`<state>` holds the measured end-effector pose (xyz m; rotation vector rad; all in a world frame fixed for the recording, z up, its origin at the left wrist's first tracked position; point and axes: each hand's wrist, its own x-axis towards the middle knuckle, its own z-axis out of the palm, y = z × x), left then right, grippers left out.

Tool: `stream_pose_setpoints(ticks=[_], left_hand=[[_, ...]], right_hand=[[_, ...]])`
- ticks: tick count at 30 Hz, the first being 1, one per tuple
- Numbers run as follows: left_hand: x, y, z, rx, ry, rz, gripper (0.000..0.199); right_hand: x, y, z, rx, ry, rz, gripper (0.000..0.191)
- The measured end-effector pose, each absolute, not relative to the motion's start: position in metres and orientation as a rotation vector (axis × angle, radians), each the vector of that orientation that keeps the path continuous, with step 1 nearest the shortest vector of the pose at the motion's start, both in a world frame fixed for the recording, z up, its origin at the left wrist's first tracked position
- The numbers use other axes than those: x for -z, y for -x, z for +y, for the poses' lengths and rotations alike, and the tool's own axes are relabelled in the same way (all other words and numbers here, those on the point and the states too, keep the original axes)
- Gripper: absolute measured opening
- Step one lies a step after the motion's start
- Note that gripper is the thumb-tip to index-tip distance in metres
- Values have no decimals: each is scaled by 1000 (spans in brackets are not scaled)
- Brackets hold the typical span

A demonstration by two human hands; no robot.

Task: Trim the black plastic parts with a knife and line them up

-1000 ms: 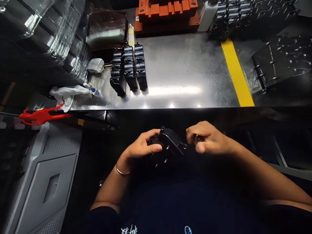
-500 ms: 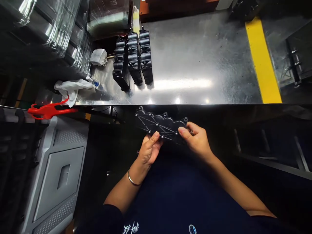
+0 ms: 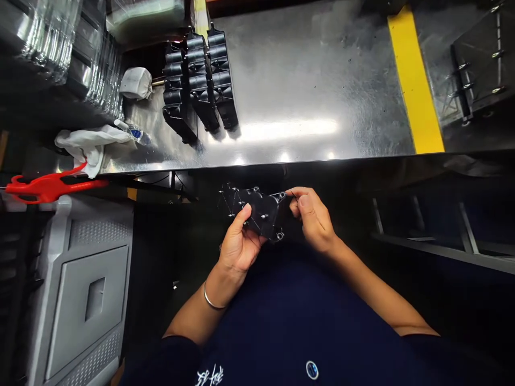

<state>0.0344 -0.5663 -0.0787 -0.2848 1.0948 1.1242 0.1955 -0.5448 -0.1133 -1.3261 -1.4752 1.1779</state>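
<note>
My left hand grips a black molded plastic housing from below, thumb lying on its near face. The part is tilted, with small bright pins on its surface and ring-shaped lugs along its right end. At the upper right lug, the tip of my right index finger is stretched out and touches or nearly touches it. The other fingers of my right hand are curled, the thumb bent over near them; I see nothing held there. Both hands are in front of the bench's near edge.
On the metal bench stand three similar black housings. Left of them lie a white wrapped block, a white cloth and red-handled scissors. Plastic-wrapped stacks rise behind. Yellow tape crosses the bench; a grey crate is lower left.
My right hand has let go of the housing's face and moved its index finger to the lug. The housing has turned in my left hand. The view has shifted slightly right.
</note>
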Motion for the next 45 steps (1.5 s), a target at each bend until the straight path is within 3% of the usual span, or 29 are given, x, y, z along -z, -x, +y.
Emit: stream_pose_setpoints(ticks=[8,12,18,26,29,38,45], left_hand=[[84,-32,-567,-1087,260,1044,12],[89,-24,-564,-1047,279,1093,11],[76,-24,-583,-908,189,947,12],[86,-26,-572,-1039,310,1052,9],[91,-25,-569,-1054,289,1059,10],[83,-18,-587,-856,-296,835,44],[83,7,-576,-950,-587,925,62]], right_hand=[[112,-190,-543,-1101,1094,-1365,14],[125,-188,-541,-1093,1154,-1393,20],[144,-194,-522,-1031,1445,-1237,45],[96,-204,-548,-1174,1008,-1384,13],[90,-201,-551,-1190,971,-1408,11],[104,-209,-541,-1136,1171,-1586,20],[71,-226,-543,-1063,547,-2158,41]])
